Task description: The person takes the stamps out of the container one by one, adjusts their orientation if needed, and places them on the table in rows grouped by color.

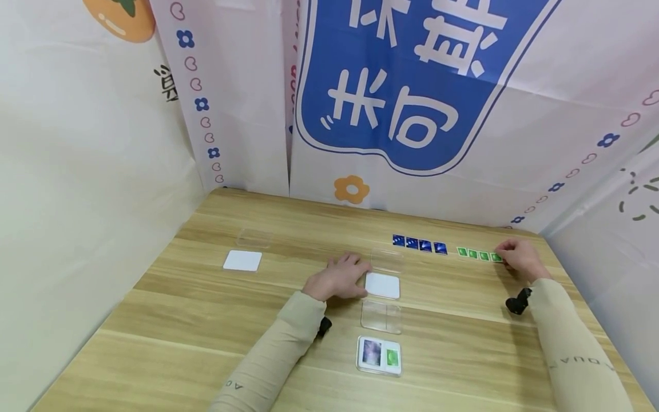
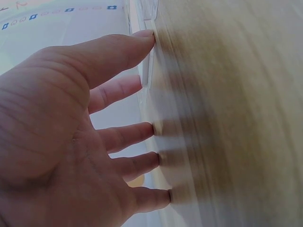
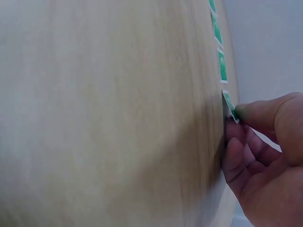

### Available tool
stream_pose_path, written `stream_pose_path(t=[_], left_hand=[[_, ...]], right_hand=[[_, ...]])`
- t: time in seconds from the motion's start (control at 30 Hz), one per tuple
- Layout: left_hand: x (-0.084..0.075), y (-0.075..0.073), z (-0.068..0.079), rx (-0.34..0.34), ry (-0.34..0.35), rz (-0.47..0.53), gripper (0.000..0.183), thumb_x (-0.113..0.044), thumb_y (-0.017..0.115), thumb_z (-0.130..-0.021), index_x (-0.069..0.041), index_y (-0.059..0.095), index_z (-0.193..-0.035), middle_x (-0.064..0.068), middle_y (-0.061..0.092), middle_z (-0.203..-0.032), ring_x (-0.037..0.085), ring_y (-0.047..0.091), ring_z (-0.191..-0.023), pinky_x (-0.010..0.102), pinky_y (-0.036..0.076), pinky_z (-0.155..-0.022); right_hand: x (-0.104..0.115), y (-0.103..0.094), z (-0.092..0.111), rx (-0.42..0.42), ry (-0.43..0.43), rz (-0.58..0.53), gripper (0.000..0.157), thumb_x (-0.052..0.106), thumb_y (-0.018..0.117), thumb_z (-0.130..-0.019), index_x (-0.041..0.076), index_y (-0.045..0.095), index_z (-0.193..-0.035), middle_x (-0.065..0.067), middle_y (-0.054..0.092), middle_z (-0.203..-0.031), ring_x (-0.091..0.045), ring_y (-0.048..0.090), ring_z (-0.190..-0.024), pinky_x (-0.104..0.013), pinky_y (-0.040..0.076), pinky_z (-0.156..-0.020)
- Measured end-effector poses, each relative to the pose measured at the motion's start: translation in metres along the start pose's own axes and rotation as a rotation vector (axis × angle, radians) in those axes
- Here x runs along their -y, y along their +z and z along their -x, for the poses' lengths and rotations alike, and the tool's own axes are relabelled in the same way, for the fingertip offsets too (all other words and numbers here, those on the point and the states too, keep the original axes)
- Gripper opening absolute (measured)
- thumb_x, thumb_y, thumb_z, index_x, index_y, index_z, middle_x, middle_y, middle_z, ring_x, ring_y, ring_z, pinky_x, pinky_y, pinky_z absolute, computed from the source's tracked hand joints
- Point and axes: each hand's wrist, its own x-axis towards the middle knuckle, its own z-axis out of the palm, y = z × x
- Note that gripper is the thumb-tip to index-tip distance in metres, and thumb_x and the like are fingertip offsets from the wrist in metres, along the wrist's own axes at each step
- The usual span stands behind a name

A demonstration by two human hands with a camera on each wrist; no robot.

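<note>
At the right end of a row of small green cards (image 1: 472, 254), my right hand (image 1: 520, 257) pinches the last green card (image 3: 230, 106) between thumb and fingers. In the right wrist view, one edge of this card is tilted up off the table. My left hand (image 1: 340, 277) rests on the table with its fingers spread. Its thumb (image 2: 137, 45) and index finger touch the left edge of a white card (image 1: 382, 285), which seems to lie in a shallow clear tray. The other fingertips stand on the wood in the left wrist view.
Several blue cards (image 1: 425, 245) lie left of the green row. Clear plastic covers (image 1: 387, 261) lie behind and in front of the middle white card. Nearer stands a case (image 1: 378, 356) holding a dark picture and a green card. Another white card (image 1: 242, 261) lies far left.
</note>
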Motion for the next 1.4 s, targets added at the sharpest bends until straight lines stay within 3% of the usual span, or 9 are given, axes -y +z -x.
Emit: stream_pose_path(t=[0.57,0.8,1.4], left_hand=[[0.0000,0.0007,-0.0003,-0.005,0.018,0.013,0.055,-0.036,0.067,-0.092,-0.023,0.049,-0.142,0.012,0.033,-0.158,0.035,0.024,-0.148,0.067,0.022,-0.114],[-0.0004,-0.0010,0.0011,0.001,0.007,0.027,0.055,-0.036,0.066,-0.093,-0.024,0.048,-0.143,0.012,0.030,-0.159,0.035,0.021,-0.149,0.067,0.019,-0.116],[0.0021,0.0004,-0.0027,0.008,0.010,0.027,0.057,-0.037,0.065,-0.093,-0.023,0.046,-0.145,0.012,0.028,-0.160,0.036,0.020,-0.150,0.068,0.017,-0.116]], right_hand=[[-0.0086,0.0032,-0.0060,-0.009,-0.001,0.060,0.030,0.018,0.051,-0.099,-0.007,0.059,-0.114,-0.010,0.062,-0.084,-0.018,0.054,-0.070,-0.029,0.047,-0.058],[-0.0036,0.0053,-0.0046,-0.057,0.002,0.084,0.029,0.018,0.054,-0.099,-0.006,0.061,-0.112,-0.015,0.062,-0.093,-0.021,0.053,-0.077,-0.027,0.043,-0.062],[-0.0033,0.0033,-0.0029,-0.050,0.000,0.030,0.027,0.017,0.053,-0.099,-0.006,0.059,-0.112,-0.013,0.062,-0.090,-0.019,0.054,-0.074,-0.028,0.047,-0.060]])
